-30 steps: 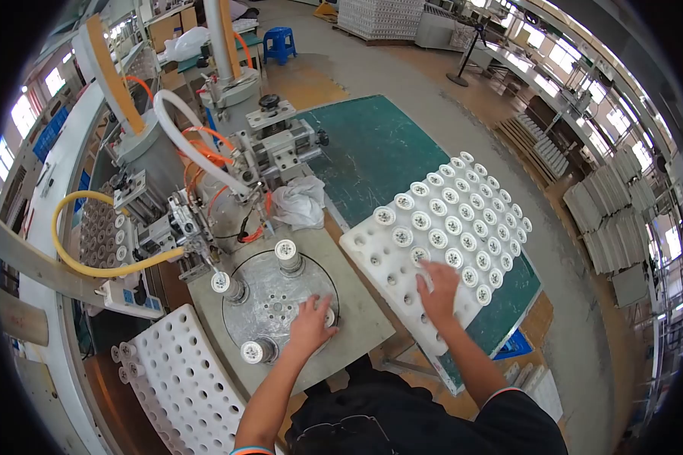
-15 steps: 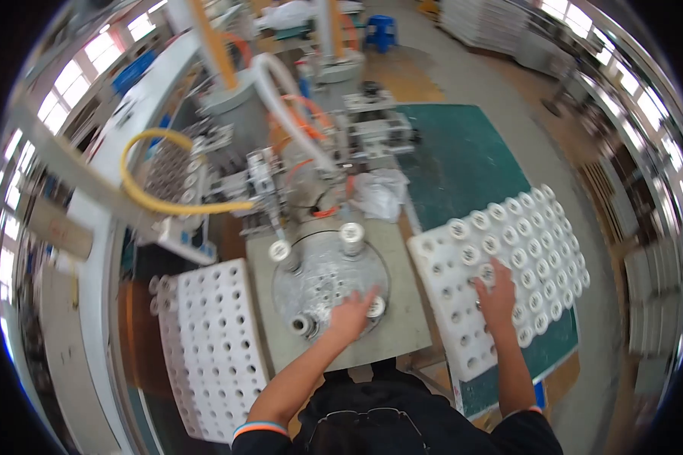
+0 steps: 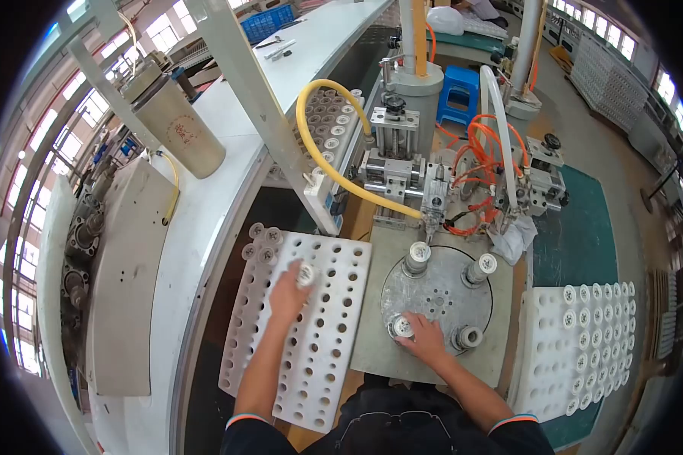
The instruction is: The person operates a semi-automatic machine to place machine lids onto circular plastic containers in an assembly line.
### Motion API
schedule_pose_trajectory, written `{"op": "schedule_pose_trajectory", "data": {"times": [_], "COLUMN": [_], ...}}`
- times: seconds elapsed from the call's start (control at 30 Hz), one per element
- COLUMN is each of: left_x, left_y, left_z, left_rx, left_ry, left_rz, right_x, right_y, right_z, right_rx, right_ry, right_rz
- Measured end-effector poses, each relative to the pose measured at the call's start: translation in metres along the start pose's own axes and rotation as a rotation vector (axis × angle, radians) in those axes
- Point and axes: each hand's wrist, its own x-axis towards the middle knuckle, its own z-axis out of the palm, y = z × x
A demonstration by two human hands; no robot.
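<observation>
My left hand (image 3: 284,296) is closed around a white round part with a spoked top (image 3: 305,274), just above the left perforated white tray (image 3: 330,303). My right hand (image 3: 426,339) grips another white round part (image 3: 403,327) at the near left of the metal turntable (image 3: 440,284). Its fingers wrap the near and right side of that part. Two more such parts stand upright at the turntable's back, one left (image 3: 419,253) and one right (image 3: 486,264). At the near right a bare hollow metal holder (image 3: 470,337) stands without a white cap.
Several white parts (image 3: 265,241) sit in the left tray's far corner. To the right, another white tray (image 3: 542,341) carries rows of them. Behind the turntable stand a pneumatic mechanism (image 3: 395,171), a yellow hose (image 3: 307,121) and orange tubes (image 3: 493,136). A plastic bag (image 3: 514,239) lies beside it.
The view has swung left. My left hand has gone from the turntable to the left tray with a white part. My right hand has moved from the right tray to the turntable.
</observation>
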Motion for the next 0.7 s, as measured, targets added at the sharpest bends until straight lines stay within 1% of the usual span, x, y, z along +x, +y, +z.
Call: {"op": "schedule_pose_trajectory", "data": {"times": [0.03,0.13,0.17,0.2,0.23,0.27,0.3,0.33,0.37,0.4,0.43,0.47,0.5,0.6,0.67,0.7], "left_x": [0.031,0.087,0.103,0.118,0.131,0.140,0.146,0.149,0.146,0.138,0.128,0.121,0.115,0.096,0.083,0.078], "left_y": [-0.011,-0.046,-0.061,-0.076,-0.085,-0.092,-0.095,-0.089,-0.078,-0.061,-0.045,-0.037,-0.035,-0.040,-0.051,-0.057], "left_z": [-0.009,-0.007,0.000,0.010,0.023,0.030,0.037,0.036,0.030,0.027,0.021,0.021,0.025,0.033,0.039,0.039], "left_rx": [0.034,0.068,0.063,0.128,0.187,0.189,0.189,0.199,0.217,0.206,0.254,0.304,0.302,0.282,0.181,0.180], "left_ry": [0.038,0.067,0.051,0.029,-0.003,-0.016,-0.034,-0.115,-0.188,-0.214,-0.158,-0.091,-0.094,-0.129,0.002,0.000], "left_rz": [-0.069,-0.069,-0.045,-0.061,-0.066,-0.070,-0.074,-0.120,-0.176,-0.150,-0.176,-0.208,-0.200,-0.178,-0.098,-0.080], "right_x": [0.007,0.002,-0.004,-0.013,-0.022,-0.031,-0.044,-0.056,-0.063,-0.066,-0.067,-0.066,-0.062,-0.032,-0.005,0.007], "right_y": [0.001,-0.009,-0.005,-0.001,0.003,0.011,0.017,0.022,0.025,0.027,0.029,0.029,0.029,0.010,-0.013,-0.018], "right_z": [-0.004,-0.023,-0.030,-0.035,-0.041,-0.051,-0.061,-0.069,-0.075,-0.078,-0.079,-0.078,-0.074,-0.062,-0.050,-0.037], "right_rx": [-0.010,-0.038,0.001,0.037,0.022,0.102,0.179,0.156,0.138,0.121,0.108,0.053,0.003,-0.071,-0.093,-0.084], "right_ry": [0.010,0.061,0.087,0.118,0.135,0.171,0.211,0.228,0.329,0.427,0.434,0.460,0.484,0.377,0.267,0.209], "right_rz": [0.000,0.068,0.173,0.292,0.347,0.427,0.508,0.570,0.592,0.597,0.620,0.563,0.500,0.191,0.028,-0.042]}}
